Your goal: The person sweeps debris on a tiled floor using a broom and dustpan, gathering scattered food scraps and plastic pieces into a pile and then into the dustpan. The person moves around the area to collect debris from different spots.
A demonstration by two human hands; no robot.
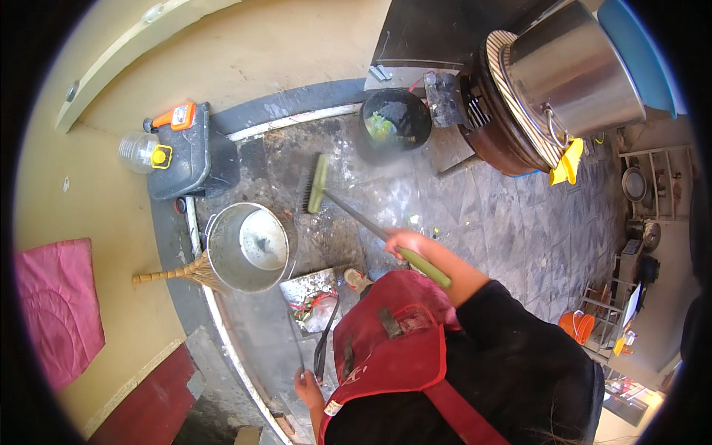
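My right hand [406,243] is closed around the handle of a green-headed floor brush [318,183], whose dark bristles face left just above the dirty tiled floor or on it; I cannot tell which. Low in the view, my left hand [307,388] grips the handle of a metal dustpan [289,289]. Food scraps, red strips and clear plastic [320,308] lie in the pan, beside my shoe [356,280]. A large metal pot [216,245] with dark specks inside stands left of the brush.
A straw hand broom [167,275] lies behind the pot by the wall. A dark lidded bin [181,161] carries an orange bottle [177,117] and a plastic jug [136,153]. A black bucket [396,119] holding scraps stands near a stove [489,144] with a big steel pot [575,72].
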